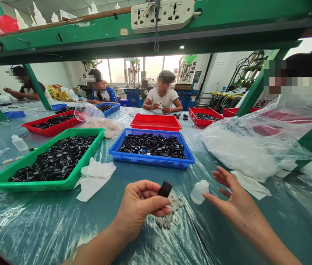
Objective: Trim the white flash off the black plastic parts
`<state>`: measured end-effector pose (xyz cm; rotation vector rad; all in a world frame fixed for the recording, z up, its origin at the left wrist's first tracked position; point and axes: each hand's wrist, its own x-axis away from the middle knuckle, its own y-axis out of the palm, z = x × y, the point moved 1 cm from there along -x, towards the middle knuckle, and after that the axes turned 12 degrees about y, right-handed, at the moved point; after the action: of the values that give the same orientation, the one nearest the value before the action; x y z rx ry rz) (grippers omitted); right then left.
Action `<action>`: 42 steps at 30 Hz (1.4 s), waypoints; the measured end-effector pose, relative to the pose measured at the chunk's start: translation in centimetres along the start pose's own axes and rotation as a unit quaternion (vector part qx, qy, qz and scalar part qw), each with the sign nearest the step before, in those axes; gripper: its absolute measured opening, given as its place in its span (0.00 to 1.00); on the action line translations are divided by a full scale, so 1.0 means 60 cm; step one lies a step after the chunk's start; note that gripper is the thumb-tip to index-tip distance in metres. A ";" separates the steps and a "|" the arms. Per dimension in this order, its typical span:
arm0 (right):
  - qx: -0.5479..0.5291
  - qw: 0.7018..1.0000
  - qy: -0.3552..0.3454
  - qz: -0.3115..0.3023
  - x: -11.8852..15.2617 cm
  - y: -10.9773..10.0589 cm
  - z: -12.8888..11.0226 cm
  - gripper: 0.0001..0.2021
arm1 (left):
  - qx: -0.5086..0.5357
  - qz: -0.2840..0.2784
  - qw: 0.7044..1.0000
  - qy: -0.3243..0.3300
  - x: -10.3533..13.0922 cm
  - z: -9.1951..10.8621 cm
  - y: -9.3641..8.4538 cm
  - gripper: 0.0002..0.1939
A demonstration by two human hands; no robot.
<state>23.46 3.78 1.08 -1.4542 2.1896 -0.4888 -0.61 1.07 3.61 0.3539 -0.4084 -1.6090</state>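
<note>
Between the thumb and fingers of my left hand is a small black rectangular piece, held up over the table. Below and behind it lies a small pile of whitish pieces. My right hand is spread, with thumb and fingers apart around the near side of a small translucent plastic bottle; whether the thumb touches it I cannot tell. A thin metal rod-like tool lies between my hands, pointing toward the pile.
A blue tray and a green tray hold many black pieces. White cloths and a large clear bag of white material lie nearby. Overhead runs a green beam with a power strip. Several people sit across the table.
</note>
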 end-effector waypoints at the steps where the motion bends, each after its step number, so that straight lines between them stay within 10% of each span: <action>1: 0.040 0.997 -0.038 0.045 0.009 -0.006 -0.012 0.34 | 0.001 -0.003 1.000 -0.002 0.000 -0.001 0.000 0.19; 4: 0.093 0.969 -0.187 0.132 0.044 -0.004 -0.044 0.19 | -0.001 -0.016 1.000 -0.002 0.002 -0.005 0.002 0.24; 8: 0.096 0.926 -0.361 -0.058 0.083 0.045 -0.050 0.10 | -0.010 -0.038 0.999 -0.002 0.004 -0.012 0.004 0.16; 12: 0.136 0.910 -0.360 -0.156 0.092 0.086 -0.031 0.12 | -0.018 -0.073 0.997 -0.014 0.008 -0.020 0.004 0.12; 23: 0.165 0.911 -0.349 -0.145 0.081 0.106 -0.007 0.06 | -0.045 -0.115 0.992 -0.013 0.013 -0.043 0.011 0.08; 42: 0.054 0.941 -0.310 -0.128 0.093 0.061 -0.050 0.10 | -0.053 -0.164 0.985 -0.021 0.018 -0.047 0.013 0.09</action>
<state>17.14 0.10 0.60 -1.5729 1.4705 -0.1873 1.29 -0.19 1.51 0.3191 -0.3054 -1.9542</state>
